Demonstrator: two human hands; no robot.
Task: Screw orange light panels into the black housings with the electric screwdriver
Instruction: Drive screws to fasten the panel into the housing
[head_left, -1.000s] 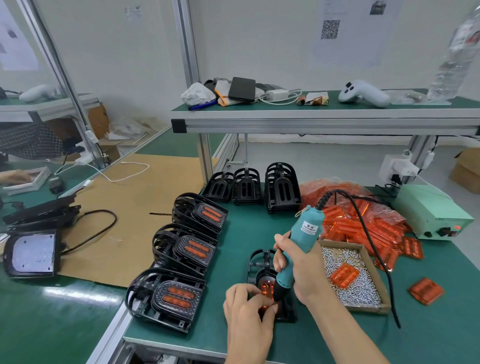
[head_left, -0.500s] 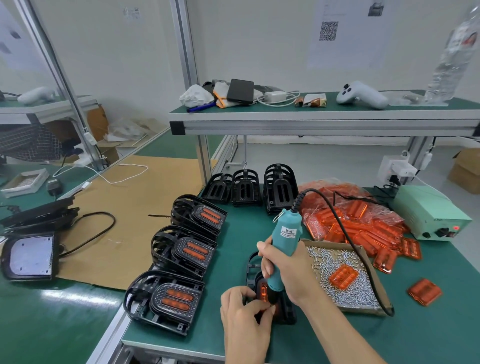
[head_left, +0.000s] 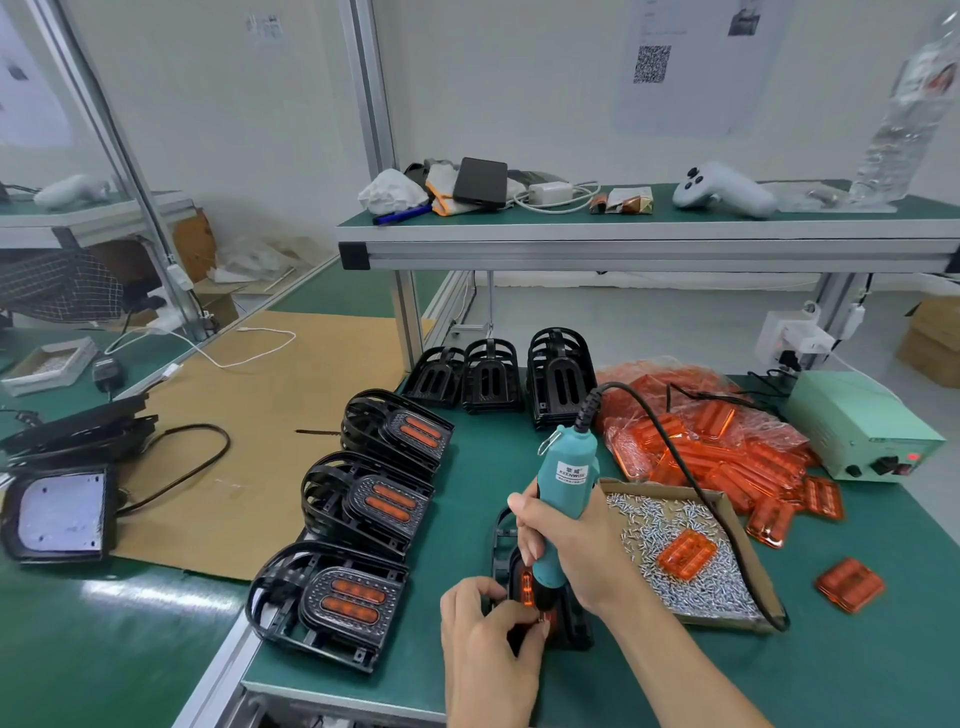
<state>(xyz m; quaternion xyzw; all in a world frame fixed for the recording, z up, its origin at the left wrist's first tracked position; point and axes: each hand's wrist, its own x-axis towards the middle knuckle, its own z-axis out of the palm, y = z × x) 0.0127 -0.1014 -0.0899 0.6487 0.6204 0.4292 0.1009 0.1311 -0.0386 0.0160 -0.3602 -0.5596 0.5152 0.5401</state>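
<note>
Upper shelf (head_left: 644, 244): white game controller (head_left: 722, 192) toward its right end; clear plastic bottle (head_left: 906, 109) at the far right; black flat case (head_left: 480, 181), white charger with cable (head_left: 551, 193) and blue pen (head_left: 402, 214) toward the left end. Table (head_left: 857, 670), far right corner: pale green power box (head_left: 860, 423). Beyond the table's left edge: brown cardboard sheet (head_left: 244, 415).

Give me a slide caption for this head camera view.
Right hand drives teal electric screwdriver into black plastic housing, steadied by left hand.

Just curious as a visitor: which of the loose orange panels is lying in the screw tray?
The orange panel resting on the screws inside the cardboard tray. The other loose ones lie on the green mat or in the plastic bag.
</note>
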